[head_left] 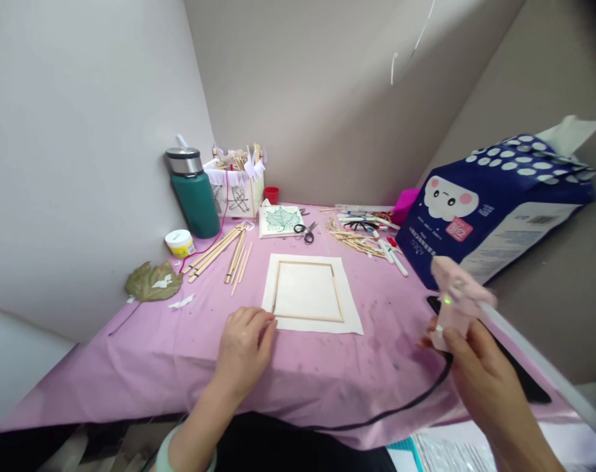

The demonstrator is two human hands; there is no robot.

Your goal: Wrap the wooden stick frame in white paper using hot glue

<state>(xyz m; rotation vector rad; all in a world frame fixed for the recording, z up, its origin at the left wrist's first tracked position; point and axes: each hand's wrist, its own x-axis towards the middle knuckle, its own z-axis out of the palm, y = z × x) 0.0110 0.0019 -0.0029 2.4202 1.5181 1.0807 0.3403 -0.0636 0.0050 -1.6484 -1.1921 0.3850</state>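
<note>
A square frame of thin wooden sticks (307, 319) lies on a white cloth sheet (351, 314) in front of me. At its near left corner my left hand (246, 341) rests low, with thumb and fingertips closed on the stick end. Off to the right, my right hand (479, 357) is wrapped round a pink hot glue gun (457, 301) with a green light lit and a white glue stick in its back. The gun is raised above the table, apart from the frame, and slightly blurred. A black cord (400, 410) trails from it.
Bundled sticks (219, 252), a dry leaf (153, 282), a small tub (179, 244) and a green bottle (195, 196) stand left. Scissors (307, 233) lie behind the sheet. Pens (391, 252), loose sticks (359, 242) and a large blue tissue pack (455, 223) occupy the right.
</note>
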